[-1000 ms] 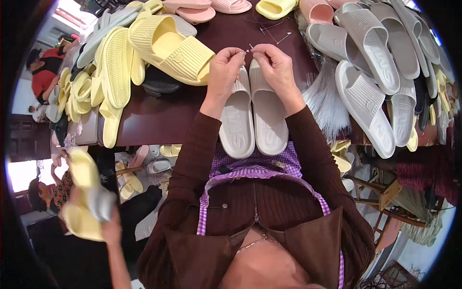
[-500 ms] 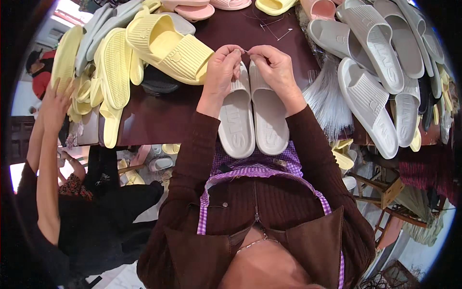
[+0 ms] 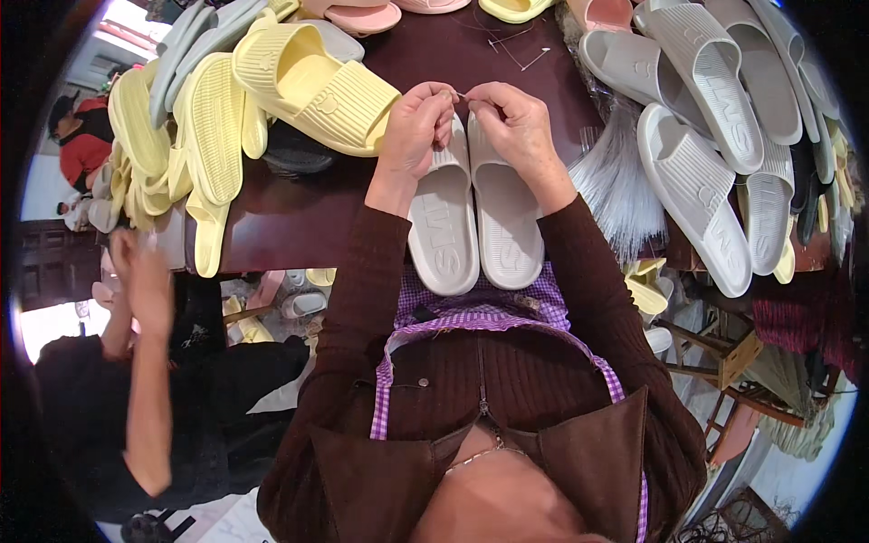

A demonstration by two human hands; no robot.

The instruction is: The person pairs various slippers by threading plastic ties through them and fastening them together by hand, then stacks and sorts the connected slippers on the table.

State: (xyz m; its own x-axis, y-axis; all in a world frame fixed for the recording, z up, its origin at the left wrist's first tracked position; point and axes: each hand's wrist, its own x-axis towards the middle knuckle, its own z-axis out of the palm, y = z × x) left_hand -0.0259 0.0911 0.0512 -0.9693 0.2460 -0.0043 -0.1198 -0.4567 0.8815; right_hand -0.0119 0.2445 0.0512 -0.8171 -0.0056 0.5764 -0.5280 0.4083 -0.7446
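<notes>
Grey slippers [image 3: 444, 217], two of them, lay side by side on the dark table [image 3: 299, 217] before the wearer, soles down, heels toward the checked apron [image 3: 543, 312]; I judged they were set close so that both straps came under the fingers at once. From my end I saw the left hand [image 3: 416, 127] and the right hand [image 3: 518, 127] just apart above the straps, each with thumb and forefinger closed on a thin strand [image 3: 463, 97], probably pinched that way because it was so fine. Whether it ran through the straps I couldn't tell. One bundle of clear strands [image 3: 623, 204] lay just beside the right forearm, likely for easy reach. I counted at least five grey slides [image 3: 692, 195] in the right-hand heap and at least three yellow slides [image 3: 348, 109] on the left; overlap hid the rest.
</notes>
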